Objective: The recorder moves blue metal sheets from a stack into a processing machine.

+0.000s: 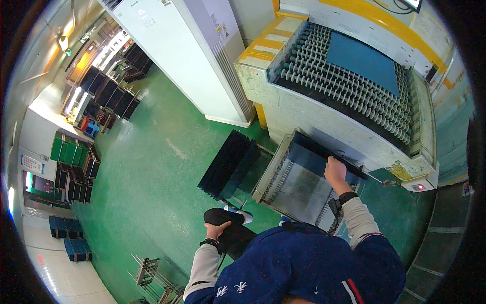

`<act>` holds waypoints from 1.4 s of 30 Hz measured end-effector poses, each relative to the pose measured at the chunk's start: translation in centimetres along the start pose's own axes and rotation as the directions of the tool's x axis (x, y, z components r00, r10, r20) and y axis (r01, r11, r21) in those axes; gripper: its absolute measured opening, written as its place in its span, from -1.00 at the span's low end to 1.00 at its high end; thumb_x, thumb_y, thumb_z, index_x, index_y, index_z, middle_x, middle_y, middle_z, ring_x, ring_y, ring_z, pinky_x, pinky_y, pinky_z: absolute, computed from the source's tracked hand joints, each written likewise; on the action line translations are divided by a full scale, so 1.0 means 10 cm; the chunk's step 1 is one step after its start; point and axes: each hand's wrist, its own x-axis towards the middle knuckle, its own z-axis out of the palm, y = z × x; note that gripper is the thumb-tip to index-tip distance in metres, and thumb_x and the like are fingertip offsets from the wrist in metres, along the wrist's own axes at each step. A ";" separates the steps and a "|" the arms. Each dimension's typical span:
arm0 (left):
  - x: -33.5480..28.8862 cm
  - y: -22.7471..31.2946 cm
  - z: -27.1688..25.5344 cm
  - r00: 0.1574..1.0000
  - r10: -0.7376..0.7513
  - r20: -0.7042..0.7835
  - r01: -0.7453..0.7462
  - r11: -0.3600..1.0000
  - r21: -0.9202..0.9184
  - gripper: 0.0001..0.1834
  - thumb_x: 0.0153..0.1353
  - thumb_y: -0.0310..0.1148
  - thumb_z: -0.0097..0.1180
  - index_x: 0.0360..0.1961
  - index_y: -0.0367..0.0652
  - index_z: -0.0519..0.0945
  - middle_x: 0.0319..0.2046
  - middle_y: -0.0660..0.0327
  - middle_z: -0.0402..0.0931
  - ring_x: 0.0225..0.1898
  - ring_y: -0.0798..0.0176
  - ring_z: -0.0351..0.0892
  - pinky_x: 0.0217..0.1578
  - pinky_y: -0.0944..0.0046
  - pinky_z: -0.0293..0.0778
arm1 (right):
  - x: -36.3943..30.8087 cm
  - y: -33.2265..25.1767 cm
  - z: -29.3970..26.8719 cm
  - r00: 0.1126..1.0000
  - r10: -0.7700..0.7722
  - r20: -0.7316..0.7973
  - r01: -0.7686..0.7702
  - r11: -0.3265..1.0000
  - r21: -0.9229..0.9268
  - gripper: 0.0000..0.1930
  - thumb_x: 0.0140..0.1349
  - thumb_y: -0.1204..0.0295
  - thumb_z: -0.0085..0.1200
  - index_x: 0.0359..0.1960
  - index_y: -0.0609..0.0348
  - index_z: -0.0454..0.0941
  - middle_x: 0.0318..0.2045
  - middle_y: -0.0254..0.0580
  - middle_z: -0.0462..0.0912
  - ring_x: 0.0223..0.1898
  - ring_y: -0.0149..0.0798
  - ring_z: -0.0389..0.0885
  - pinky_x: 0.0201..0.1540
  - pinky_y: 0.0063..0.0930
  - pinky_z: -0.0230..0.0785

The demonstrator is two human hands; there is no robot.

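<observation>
My right hand (335, 172) is closed on the upper edge of a thin dark panel (311, 161) standing at the far side of a metal slotted rack (276, 169). The rack has toothed rails along its sides and a bare grey bottom. My left hand (216, 230) lies on my bent knee in black trousers, holding no object; its fingers are partly hidden. A black rack of closely packed dark panels (228, 167) stands on the floor left of the metal one. Beyond my right hand, a flat blue panel (362, 63) lies on the machine's rollers (344, 91).
The roller machine (324, 119) fills the far right, with yellow tape on its frame and a red-lit switch (418, 187). A tall white cabinet (172, 45) stands beside it. Stacked racks (76, 167) line the left wall, and a metal frame (152, 276) stands at lower left.
</observation>
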 end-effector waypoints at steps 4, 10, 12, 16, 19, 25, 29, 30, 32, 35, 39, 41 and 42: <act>-0.07 0.09 0.01 1.000 -0.009 0.010 0.009 1.000 0.003 0.69 -0.44 0.08 0.63 0.32 -0.60 -0.45 0.24 -0.28 0.22 0.22 -0.07 0.38 0.16 0.14 0.41 | 0.00 0.05 0.03 1.000 0.007 0.013 -0.007 1.000 -0.008 -0.83 0.13 0.40 0.14 -0.33 0.19 0.44 -0.40 0.03 0.63 -0.34 0.12 0.63 -0.28 0.00 0.47; 0.12 -0.09 0.02 1.000 0.007 -0.003 -0.007 1.000 0.025 0.69 -0.45 0.12 0.62 0.32 -0.62 -0.43 0.27 -0.30 0.18 0.26 -0.08 0.34 0.22 0.16 0.34 | 0.00 -0.01 -0.02 0.999 0.009 0.032 -0.009 1.000 0.003 -0.84 0.15 0.39 0.11 -0.33 0.20 0.45 -0.40 0.03 0.63 -0.33 0.11 0.64 -0.26 0.00 0.47; 0.14 -0.10 0.03 1.000 0.014 -0.017 -0.013 0.999 0.032 0.69 -0.45 0.13 0.62 0.32 -0.63 -0.42 0.26 -0.30 0.19 0.26 -0.08 0.34 0.22 0.17 0.33 | 0.01 -0.01 -0.03 0.999 0.014 0.039 -0.014 1.000 -0.001 -0.84 0.15 0.40 0.11 -0.33 0.20 0.45 -0.40 0.03 0.63 -0.32 0.11 0.64 -0.26 -0.01 0.47; 0.12 -0.08 0.03 1.000 0.010 -0.026 -0.009 0.999 0.051 0.70 -0.46 0.13 0.62 0.32 -0.63 -0.42 0.26 -0.31 0.20 0.27 -0.08 0.33 0.23 0.18 0.32 | 0.00 -0.02 -0.04 0.999 0.010 0.032 -0.010 1.000 0.004 -0.85 0.16 0.39 0.11 -0.33 0.20 0.45 -0.39 0.03 0.63 -0.31 0.10 0.64 -0.25 -0.02 0.47; 0.09 -0.08 0.01 1.000 0.005 -0.017 -0.004 0.999 0.052 0.70 -0.46 0.13 0.62 0.32 -0.62 -0.43 0.25 -0.29 0.22 0.26 -0.07 0.34 0.23 0.16 0.33 | 0.00 -0.03 -0.04 1.000 0.005 0.031 -0.005 1.000 0.002 -0.85 0.16 0.39 0.11 -0.34 0.19 0.46 -0.39 0.03 0.63 -0.31 0.10 0.64 -0.25 -0.02 0.47; -0.01 -0.01 -0.01 0.999 0.013 0.032 -0.012 0.999 -0.037 0.70 -0.47 0.09 0.64 0.32 -0.62 -0.43 0.24 -0.26 0.23 0.24 -0.04 0.35 0.21 0.14 0.35 | 0.00 0.01 0.00 1.000 0.010 0.022 -0.010 1.000 0.001 -0.85 0.15 0.41 0.11 -0.34 0.19 0.44 -0.42 0.02 0.62 -0.33 0.10 0.63 -0.27 -0.02 0.46; 0.07 -0.05 0.02 0.999 0.032 -0.013 -0.031 0.999 0.009 0.70 -0.47 0.08 0.64 0.32 -0.62 -0.43 0.25 -0.26 0.20 0.25 -0.05 0.35 0.21 0.14 0.35 | 0.00 0.02 0.03 1.000 -0.003 0.000 0.003 1.000 0.006 -0.84 0.14 0.41 0.11 -0.34 0.19 0.43 -0.42 0.02 0.62 -0.34 0.10 0.63 -0.28 -0.01 0.45; 0.09 -0.07 0.02 0.999 0.043 -0.011 -0.043 0.999 0.004 0.70 -0.47 0.09 0.64 0.32 -0.62 -0.43 0.25 -0.26 0.20 0.25 -0.05 0.34 0.20 0.14 0.35 | 0.00 0.02 0.04 1.000 -0.006 -0.006 0.006 1.000 0.009 -0.84 0.14 0.41 0.11 -0.34 0.19 0.43 -0.42 0.02 0.62 -0.34 0.11 0.63 -0.28 -0.01 0.45; 0.14 -0.11 0.03 0.999 0.046 -0.010 -0.046 0.999 -0.005 0.69 -0.47 0.09 0.64 0.32 -0.62 -0.42 0.25 -0.27 0.20 0.25 -0.05 0.34 0.20 0.14 0.35 | 0.00 0.02 0.03 1.000 -0.001 0.000 0.001 1.000 0.010 -0.84 0.14 0.41 0.11 -0.34 0.19 0.43 -0.41 0.02 0.62 -0.33 0.11 0.63 -0.27 0.00 0.45; 0.16 -0.11 0.04 1.000 0.024 -0.008 -0.024 1.000 -0.006 0.68 -0.47 0.10 0.63 0.31 -0.64 -0.40 0.24 -0.28 0.20 0.26 -0.06 0.34 0.21 0.15 0.34 | 0.01 -0.01 0.00 0.999 0.025 0.033 -0.025 1.000 -0.002 -0.84 0.15 0.40 0.11 -0.33 0.19 0.43 -0.40 0.03 0.62 -0.31 0.12 0.63 -0.25 0.01 0.45; 0.16 -0.10 0.04 1.000 0.026 -0.004 -0.026 1.000 0.005 0.67 -0.45 0.11 0.63 0.31 -0.65 -0.39 0.24 -0.29 0.20 0.26 -0.07 0.33 0.21 0.15 0.34 | 0.01 0.00 -0.01 0.998 0.041 0.052 -0.040 0.999 -0.015 -0.84 0.15 0.39 0.11 -0.32 0.19 0.44 -0.38 0.03 0.63 -0.30 0.13 0.63 -0.24 0.01 0.46; 0.20 -0.14 0.04 0.999 0.032 -0.011 -0.032 0.999 0.006 0.67 -0.45 0.11 0.62 0.30 -0.65 -0.39 0.24 -0.29 0.21 0.25 -0.08 0.34 0.21 0.15 0.34 | 0.02 0.00 0.00 0.998 0.036 0.048 -0.035 0.999 -0.015 -0.83 0.15 0.39 0.11 -0.31 0.19 0.44 -0.37 0.03 0.63 -0.30 0.12 0.63 -0.24 0.01 0.46; 0.21 -0.15 0.04 0.999 0.032 -0.015 -0.032 0.999 0.011 0.67 -0.45 0.11 0.62 0.30 -0.65 -0.40 0.24 -0.29 0.21 0.25 -0.08 0.34 0.21 0.15 0.34 | 0.02 -0.01 0.00 0.998 0.033 0.046 -0.033 0.999 -0.015 -0.83 0.15 0.39 0.11 -0.31 0.19 0.45 -0.37 0.03 0.63 -0.30 0.12 0.63 -0.24 0.00 0.46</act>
